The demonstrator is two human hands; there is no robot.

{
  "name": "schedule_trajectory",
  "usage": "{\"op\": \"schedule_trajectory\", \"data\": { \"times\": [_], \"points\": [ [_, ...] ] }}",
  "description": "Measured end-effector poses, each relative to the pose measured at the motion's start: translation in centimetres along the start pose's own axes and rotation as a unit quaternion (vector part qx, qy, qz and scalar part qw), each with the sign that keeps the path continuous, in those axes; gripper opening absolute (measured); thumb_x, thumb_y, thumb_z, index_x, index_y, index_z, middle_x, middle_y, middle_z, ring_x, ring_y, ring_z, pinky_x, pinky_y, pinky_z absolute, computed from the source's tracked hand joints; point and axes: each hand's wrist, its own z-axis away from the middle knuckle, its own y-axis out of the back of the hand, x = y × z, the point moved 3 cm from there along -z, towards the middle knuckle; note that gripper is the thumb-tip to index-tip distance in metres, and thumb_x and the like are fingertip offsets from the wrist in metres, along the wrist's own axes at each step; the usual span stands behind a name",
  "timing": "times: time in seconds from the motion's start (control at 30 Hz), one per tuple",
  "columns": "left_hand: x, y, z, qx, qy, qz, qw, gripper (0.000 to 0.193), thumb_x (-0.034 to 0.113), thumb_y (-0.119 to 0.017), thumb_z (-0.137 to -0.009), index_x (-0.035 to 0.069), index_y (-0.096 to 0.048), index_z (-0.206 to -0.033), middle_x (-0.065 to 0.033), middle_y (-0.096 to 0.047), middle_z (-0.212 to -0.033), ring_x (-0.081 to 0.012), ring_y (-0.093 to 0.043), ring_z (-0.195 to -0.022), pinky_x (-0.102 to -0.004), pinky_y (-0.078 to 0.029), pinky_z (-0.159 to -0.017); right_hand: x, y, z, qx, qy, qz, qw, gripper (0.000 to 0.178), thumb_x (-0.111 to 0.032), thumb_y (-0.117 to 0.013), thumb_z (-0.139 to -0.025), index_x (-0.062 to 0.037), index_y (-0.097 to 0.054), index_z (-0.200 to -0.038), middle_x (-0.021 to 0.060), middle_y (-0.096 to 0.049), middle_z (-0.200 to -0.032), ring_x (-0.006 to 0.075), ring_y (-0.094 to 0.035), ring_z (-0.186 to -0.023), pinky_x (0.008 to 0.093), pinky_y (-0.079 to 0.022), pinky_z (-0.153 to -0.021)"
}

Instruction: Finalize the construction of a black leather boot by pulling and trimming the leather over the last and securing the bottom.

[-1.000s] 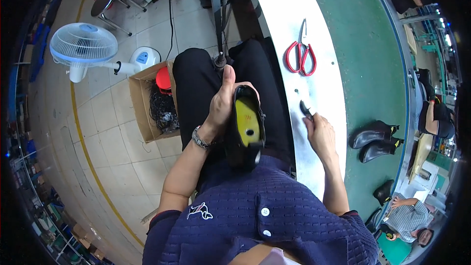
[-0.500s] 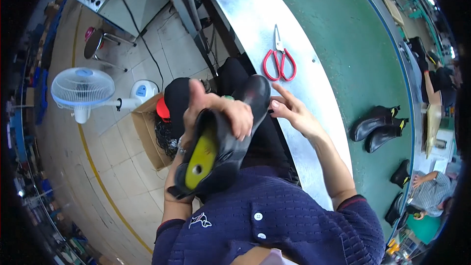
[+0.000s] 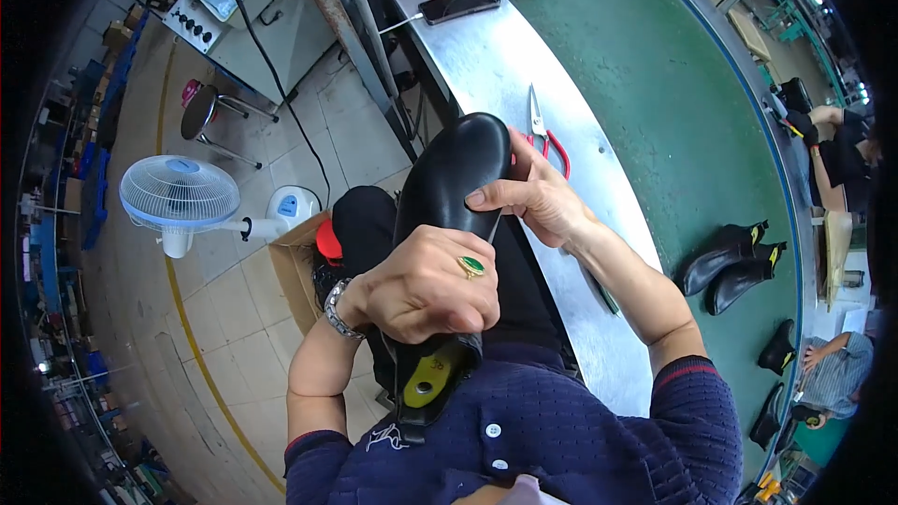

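Note:
A black leather ankle boot [image 3: 454, 164] lies over my lap, its smooth toe pointing away from me and its opening toward my shirt. Inside the opening shows a yellow-green insole [image 3: 438, 379] with a round hole. My left hand [image 3: 426, 285], with a green-stoned ring, is closed around the boot across the instep. At the right side of the toe, my right hand [image 3: 543, 196] holds the boot's edge, thumb on the upper and fingers along the side. Just beyond that hand, red-handled scissors [image 3: 558, 151] lie on the metal bench [image 3: 608, 196], partly hidden.
A phone [image 3: 458, 5] on a cable rests at the bench's far end. Several black boots [image 3: 739, 266] stand on the green surface [image 3: 627, 122] to the right. On my left are a fan [image 3: 182, 192], a cardboard box [image 3: 295, 285] and a stool [image 3: 198, 114]. Other people sit at far right.
The boot has turned so its toe cap faces up toward me. My left hand has shifted around its instep. My right hand has come onto the toe edge. Another boot shows at the top.

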Motion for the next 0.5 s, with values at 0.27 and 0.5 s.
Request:
{"op": "schedule_trajectory", "data": {
  "times": [0.27,0.5],
  "points": [
    [-0.6,2.6,0.7,0.306,-0.072,-0.155,0.936,0.047,0.042,-0.078,-0.076,0.006,-0.062,-0.101,-0.0081,-0.063,-0.098,-0.0237,-0.062,-0.098,-0.0371,-0.045,-0.095,-3.3,-0.8,-0.5,0.040,0.169,0.002,0.985,0.065,0.004,-0.073,-0.072,-0.0053,-0.043,-0.130,0.0074,-0.061,-0.103,0.0169,-0.064,-0.092,0.0318,-0.053,-0.083],
    [-8.6,-2.1,7.2,0.344,0.242,0.344,0.840,0.081,0.051,-0.075,-0.077,-0.002,-0.047,-0.131,-0.0076,-0.058,-0.122,-0.0154,-0.053,-0.111,-0.0291,-0.041,-0.097,-4.0,-0.1,-1.6,0.045,0.144,0.071,0.986,0.073,-0.008,-0.077,-0.073,-0.0096,-0.039,-0.136,0.0079,-0.057,-0.110,0.0191,-0.057,-0.105,0.0333,-0.043,-0.096]
  ]
}}
